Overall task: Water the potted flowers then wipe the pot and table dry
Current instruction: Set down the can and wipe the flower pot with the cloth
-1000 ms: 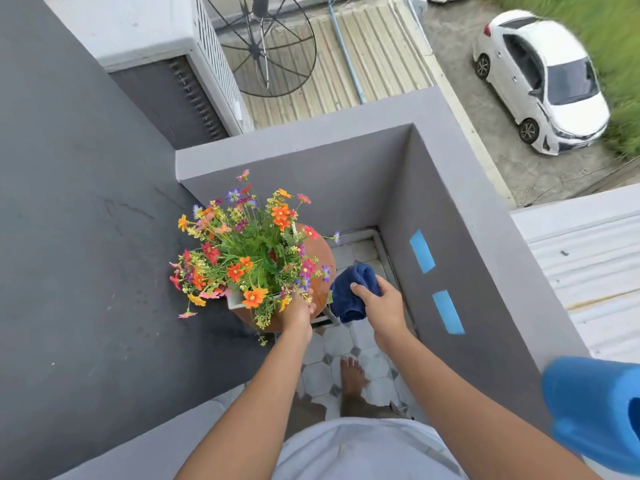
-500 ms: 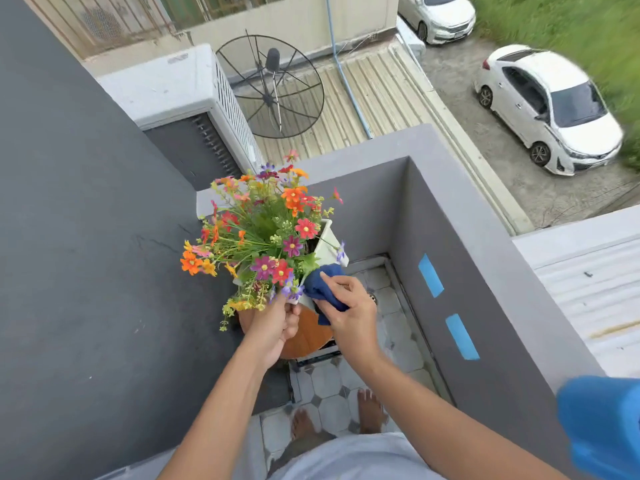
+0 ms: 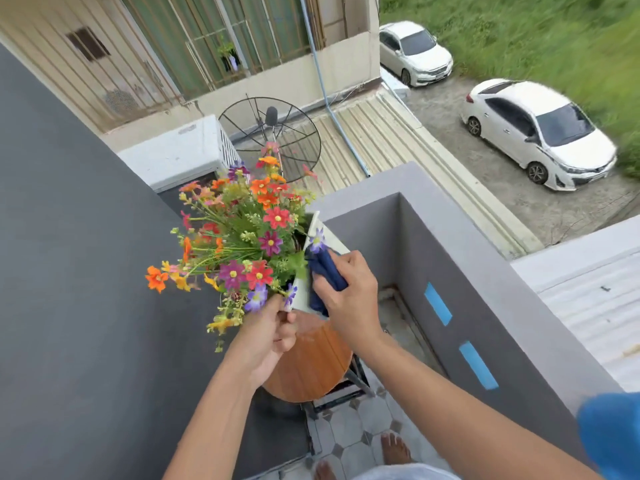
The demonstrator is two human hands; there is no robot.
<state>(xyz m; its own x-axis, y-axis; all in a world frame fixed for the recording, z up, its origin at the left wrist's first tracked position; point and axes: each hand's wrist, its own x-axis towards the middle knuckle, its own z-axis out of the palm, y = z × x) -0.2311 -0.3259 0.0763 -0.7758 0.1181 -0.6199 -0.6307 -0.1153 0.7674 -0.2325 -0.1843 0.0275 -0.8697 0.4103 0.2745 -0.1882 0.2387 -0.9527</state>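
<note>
A white pot [image 3: 302, 295] full of orange, red and purple flowers [image 3: 242, 237] is lifted above a small round wooden table [image 3: 311, 365]. My left hand [image 3: 266, 337] grips the pot's near corner from below. My right hand [image 3: 349, 299] presses a dark blue cloth [image 3: 325, 271] against the pot's right side. Most of the pot is hidden by the flowers and my hands.
A grey balcony wall [image 3: 485, 271] with blue tape strips runs along the right, and a dark wall [image 3: 69, 271] stands on the left. A blue watering can [image 3: 613, 438] sits on the ledge at the lower right. My bare feet stand on the tiled floor [image 3: 360, 431].
The pot has been lifted off the wooden table and raised. My right hand brought the blue cloth from beside the table onto the pot's side.
</note>
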